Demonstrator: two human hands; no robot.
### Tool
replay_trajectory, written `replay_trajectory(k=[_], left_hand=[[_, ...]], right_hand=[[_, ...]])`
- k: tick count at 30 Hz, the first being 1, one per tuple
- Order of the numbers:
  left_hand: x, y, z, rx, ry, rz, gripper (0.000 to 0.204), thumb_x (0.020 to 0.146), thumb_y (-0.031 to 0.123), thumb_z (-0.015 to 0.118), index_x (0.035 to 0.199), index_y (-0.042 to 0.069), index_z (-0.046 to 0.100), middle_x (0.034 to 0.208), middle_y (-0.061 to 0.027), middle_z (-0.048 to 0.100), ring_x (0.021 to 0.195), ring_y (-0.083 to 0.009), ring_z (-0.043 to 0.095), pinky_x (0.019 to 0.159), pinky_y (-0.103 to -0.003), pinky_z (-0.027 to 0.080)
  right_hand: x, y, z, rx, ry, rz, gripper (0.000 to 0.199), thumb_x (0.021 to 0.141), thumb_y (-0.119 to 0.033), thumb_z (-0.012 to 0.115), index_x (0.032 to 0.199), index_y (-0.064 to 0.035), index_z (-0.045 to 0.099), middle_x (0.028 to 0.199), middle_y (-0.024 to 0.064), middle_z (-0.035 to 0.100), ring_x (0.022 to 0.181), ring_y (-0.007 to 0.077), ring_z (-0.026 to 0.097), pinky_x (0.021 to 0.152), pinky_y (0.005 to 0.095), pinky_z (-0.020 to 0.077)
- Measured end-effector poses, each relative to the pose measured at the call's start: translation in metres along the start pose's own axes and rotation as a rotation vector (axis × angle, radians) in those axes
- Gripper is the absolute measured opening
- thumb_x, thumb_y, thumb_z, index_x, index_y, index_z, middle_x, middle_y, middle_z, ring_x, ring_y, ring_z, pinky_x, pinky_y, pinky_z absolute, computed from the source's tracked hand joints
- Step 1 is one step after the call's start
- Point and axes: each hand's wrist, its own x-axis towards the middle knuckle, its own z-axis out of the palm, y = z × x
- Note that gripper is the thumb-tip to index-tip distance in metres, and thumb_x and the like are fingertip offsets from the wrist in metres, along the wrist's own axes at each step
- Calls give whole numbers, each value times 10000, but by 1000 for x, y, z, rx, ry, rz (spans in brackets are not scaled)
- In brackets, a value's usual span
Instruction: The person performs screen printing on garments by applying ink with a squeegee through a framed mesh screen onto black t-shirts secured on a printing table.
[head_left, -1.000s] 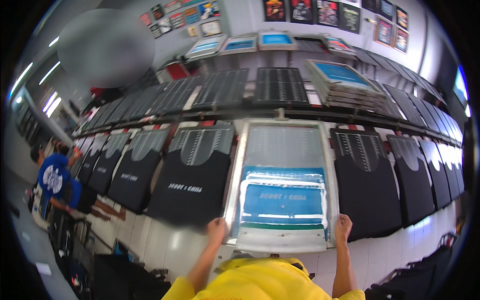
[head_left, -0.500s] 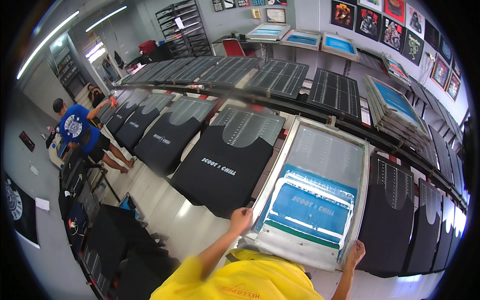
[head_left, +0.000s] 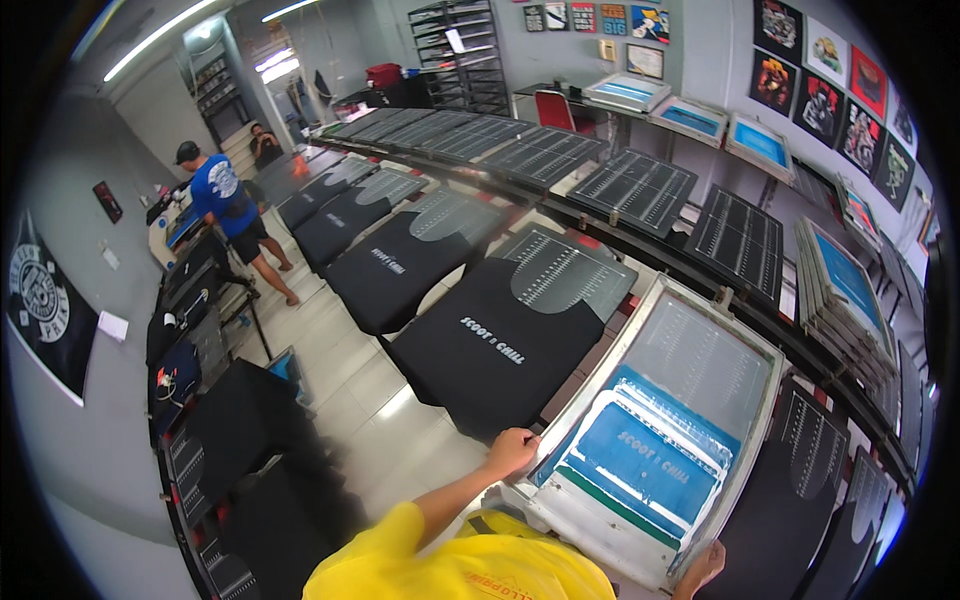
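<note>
A screen printing frame [head_left: 768, 385] with blue mesh lies tilted in front of me, white ink smeared around its stencil area. Across its near end rests a wide pale squeegee [head_left: 610, 522] with a green blade edge. My left hand [head_left: 513, 452] is closed on the frame's left edge near the lower corner. At the near right corner, my right hand [head_left: 703, 567] grips the other edge, its fingers partly hidden. Just left of the frame, a black shirt [head_left: 470, 365] with pale lettering is stretched over a grey printing board [head_left: 590, 275].
More black shirts on boards line the row to the left [head_left: 385, 265] and right [head_left: 790, 470]. A rail [head_left: 640, 225] runs behind, with bare boards beyond. Stacked screen frames [head_left: 850, 300] stand at the right. A person in a blue shirt [head_left: 222, 195] stands far left.
The view has swung left, so the scene sits further right and lower. Both hands keep hold of the frame. The person in blue has lowered the outstretched arm.
</note>
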Motion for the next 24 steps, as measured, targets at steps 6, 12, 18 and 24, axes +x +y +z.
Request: replay_trajectory(k=[6,12,18,24], left_hand=[[3,14,2,86,-20,41,304,902,300,611,884,23,738,878,-220,698,862,-426,668,801,-490,527],[2,6,0,146,-3,59,329,901,327,626,885,17,735,928,-228,706,884,-428,679,805,-497,537],[5,11,-5,76,-93,-32,343,906,332,636,950,4,727,982,-240,706,947,-431,674,843,-488,535],[-4,9,-4,8,42,137,328,920,312,618,989,5,709,972,-206,706,934,-412,672,836,-485,532]], right_hand=[[40,126,-26,-753,121,-794,499,788,-399,765,1041,26,703,1017,165,721,973,290,675,926,414,514],[22,56,-15,-231,1,-407,494,746,-361,794,1014,38,678,1021,183,698,926,349,673,849,457,543],[19,33,-9,-346,111,-700,497,765,-375,796,1024,32,677,1018,186,697,924,350,670,856,454,539],[-9,-27,-5,-133,151,-576,293,915,-193,680,1109,26,675,1061,180,704,958,337,677,860,440,544]])
